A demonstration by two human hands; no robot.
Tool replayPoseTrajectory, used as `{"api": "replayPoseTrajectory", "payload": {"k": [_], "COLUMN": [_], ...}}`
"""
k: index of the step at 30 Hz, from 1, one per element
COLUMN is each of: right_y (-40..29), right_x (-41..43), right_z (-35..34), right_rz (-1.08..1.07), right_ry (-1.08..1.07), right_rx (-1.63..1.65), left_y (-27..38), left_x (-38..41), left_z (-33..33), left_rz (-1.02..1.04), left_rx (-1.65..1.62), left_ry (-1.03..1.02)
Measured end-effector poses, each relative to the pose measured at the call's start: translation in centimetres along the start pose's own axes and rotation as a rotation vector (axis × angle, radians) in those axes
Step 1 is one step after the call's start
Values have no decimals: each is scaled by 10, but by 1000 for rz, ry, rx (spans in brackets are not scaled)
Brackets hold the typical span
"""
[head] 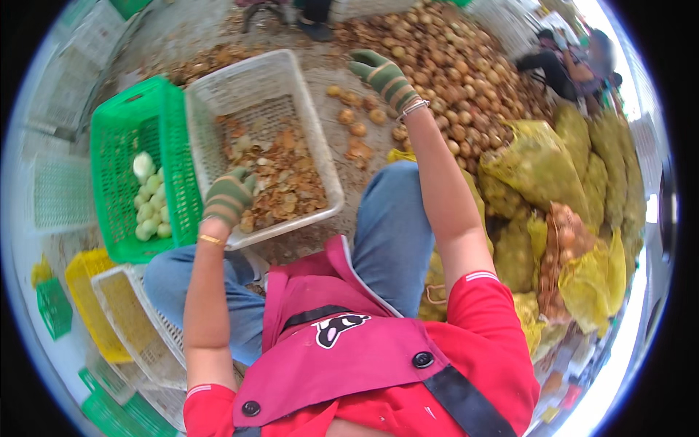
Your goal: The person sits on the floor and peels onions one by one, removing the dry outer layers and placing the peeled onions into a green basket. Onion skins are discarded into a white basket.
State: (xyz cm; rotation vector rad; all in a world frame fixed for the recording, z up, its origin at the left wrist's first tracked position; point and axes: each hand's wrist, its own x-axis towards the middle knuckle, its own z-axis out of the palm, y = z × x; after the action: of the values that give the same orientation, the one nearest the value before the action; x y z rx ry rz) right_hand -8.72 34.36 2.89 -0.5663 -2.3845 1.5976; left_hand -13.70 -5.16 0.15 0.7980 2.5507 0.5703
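Note:
My left hand (228,199), in a green-and-tan striped glove, is over the near-left part of a white plastic crate (322,136) holding dry onion skins (289,180). Its fingers are partly curled and its palm is hidden, so I cannot tell whether it holds anything. My right hand (384,80), in a matching glove, reaches forward by the left edge of a large heap of unpeeled onions (464,82). Its thumb and fingers are apart, with nothing seen between them. Peeled onions (150,210) fill part of a green plastic crate (101,180); one blurred pale onion (143,165) appears above them.
Several loose onions (357,129) lie on the concrete floor between crate and heap. Yellow mesh sacks (535,158) crowd my right side. A yellow crate (104,311) and a white crate (131,322) stand at my left. Another person (573,68) sits at far right; a shoe (315,31) shows ahead.

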Motion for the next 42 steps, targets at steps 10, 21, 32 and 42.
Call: {"api": "replayPoseTrajectory", "payload": {"k": [10,21,32,42], "right_y": [395,381,327,339], "right_x": [-247,-293,-270,-289], "right_z": [-39,29,-124,-127], "right_rz": [753,1010,1340,1158], "right_ry": [-33,76,264,288], "right_rx": [-749,-1094,-1226,-532], "left_y": [45,51,52,67], "left_x": [-9,5,4,8], "left_z": [-3,21,20,26], "left_rz": [-407,-378,-369,-409], "left_rx": [-618,-571,-500,-590], "left_ry": [-244,-267,-212,-281]}}
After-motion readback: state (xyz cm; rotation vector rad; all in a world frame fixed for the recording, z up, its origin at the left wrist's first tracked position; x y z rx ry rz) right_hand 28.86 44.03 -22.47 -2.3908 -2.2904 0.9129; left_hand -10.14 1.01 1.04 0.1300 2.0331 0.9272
